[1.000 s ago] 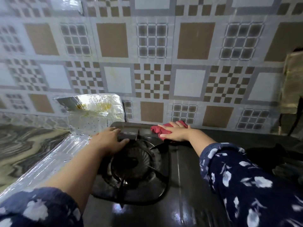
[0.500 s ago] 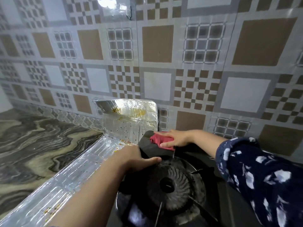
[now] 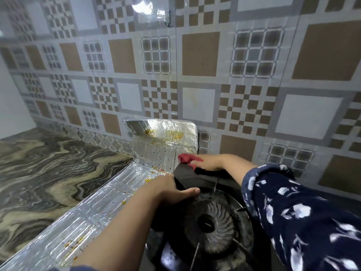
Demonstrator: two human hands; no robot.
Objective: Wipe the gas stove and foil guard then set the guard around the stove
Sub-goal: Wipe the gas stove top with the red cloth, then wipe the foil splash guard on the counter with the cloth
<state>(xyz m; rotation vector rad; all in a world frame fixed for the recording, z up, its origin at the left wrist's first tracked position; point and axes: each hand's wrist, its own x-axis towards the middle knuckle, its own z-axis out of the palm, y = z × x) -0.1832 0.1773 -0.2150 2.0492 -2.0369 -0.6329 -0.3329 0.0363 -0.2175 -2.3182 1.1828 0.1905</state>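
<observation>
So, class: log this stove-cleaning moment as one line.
right hand: presses red cloth on stove's back corner | left hand: holds stove edge | foil guard: stained

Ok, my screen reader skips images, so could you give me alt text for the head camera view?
A person's right hand presses a red cloth onto the back left corner of a black gas stove, while the left hand grips the stove's left edge beside the burner. A food-spattered foil guard stands against the tiled wall and runs along the stove's left side on a marbled counter.
</observation>
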